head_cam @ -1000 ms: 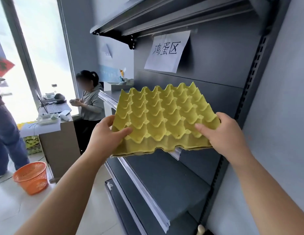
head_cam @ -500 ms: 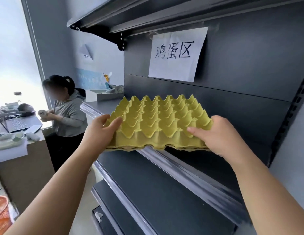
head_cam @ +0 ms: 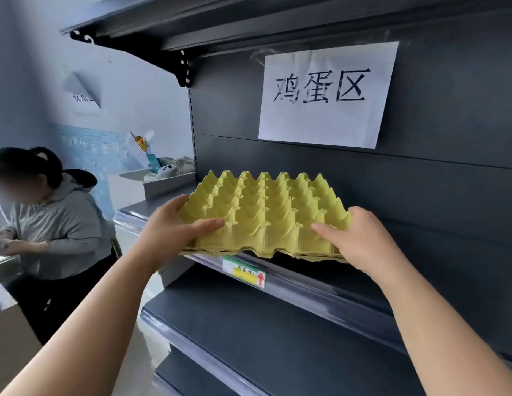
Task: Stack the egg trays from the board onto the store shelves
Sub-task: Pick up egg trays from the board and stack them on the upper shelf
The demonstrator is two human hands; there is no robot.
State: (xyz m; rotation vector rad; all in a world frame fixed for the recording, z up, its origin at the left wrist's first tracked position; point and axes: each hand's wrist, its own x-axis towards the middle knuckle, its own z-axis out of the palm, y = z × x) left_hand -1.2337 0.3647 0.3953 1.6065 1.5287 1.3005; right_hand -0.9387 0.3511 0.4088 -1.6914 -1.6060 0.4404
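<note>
- Egg tray (head_cam: 266,212), head view: the yellow pulp tray sits level at the middle shelf (head_cam: 320,284). Its near edge is over the shelf's front rail, and its far edge is near the dark back panel. A dark gap shows under the near edge. I cannot tell whether the far edge rests on the shelf.
- The left hand (head_cam: 174,224) grips the tray's near left corner, thumb laid across the top cups and fingers out of sight below.
- The right hand (head_cam: 360,238) clamps the near right corner the same way.
- A paper sign (head_cam: 326,92) hangs on the back panel above the tray, and a price label (head_cam: 243,272) sits on the rail just below it. Another person (head_cam: 57,212) stands well apart at the far left.
- Risk, as I judge it: letting go while the near edge overhangs the rail could let the tray tip forward onto the lower shelf (head_cam: 263,324).
- The thin pulp rim could also catch on the rail or crumple under the thumbs if it is pushed in at a tilt.
- Uneven release by the two hands could leave the tray skewed, and later trays would then stack crooked.
</note>
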